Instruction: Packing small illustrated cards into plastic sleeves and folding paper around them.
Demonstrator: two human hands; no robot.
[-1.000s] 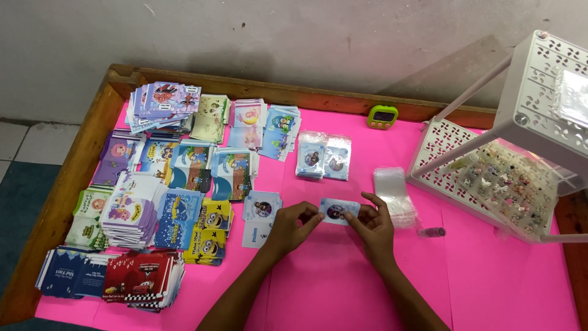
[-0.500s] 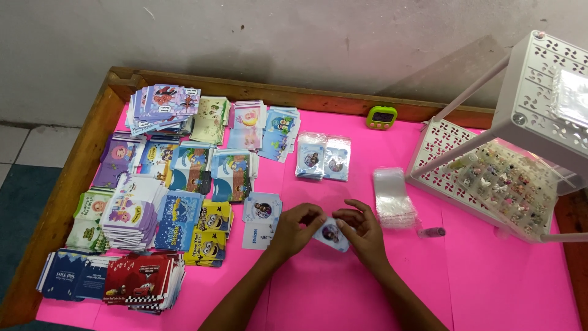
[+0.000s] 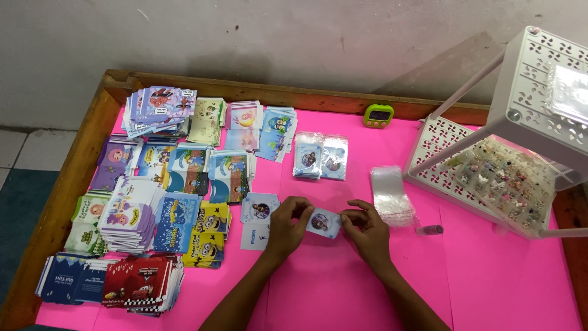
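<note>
A: As both hands met at table centre, what did they hold?
B: The left hand (image 3: 285, 224) and right hand (image 3: 366, 230) pinched one small card (image 3: 323, 222) between them by its side edges, just above the pink table (image 3: 490, 276).
A: How would it handle?
B: Light, thin and bendy, likely slick if sleeved; edges were the safest hold.
A: Anything nearby?
B: Clear sleeves (image 3: 392, 196) at two o'clock, two loose cards (image 3: 257, 217) at nine, a finished pile (image 3: 320, 156) at twelve.
</note>
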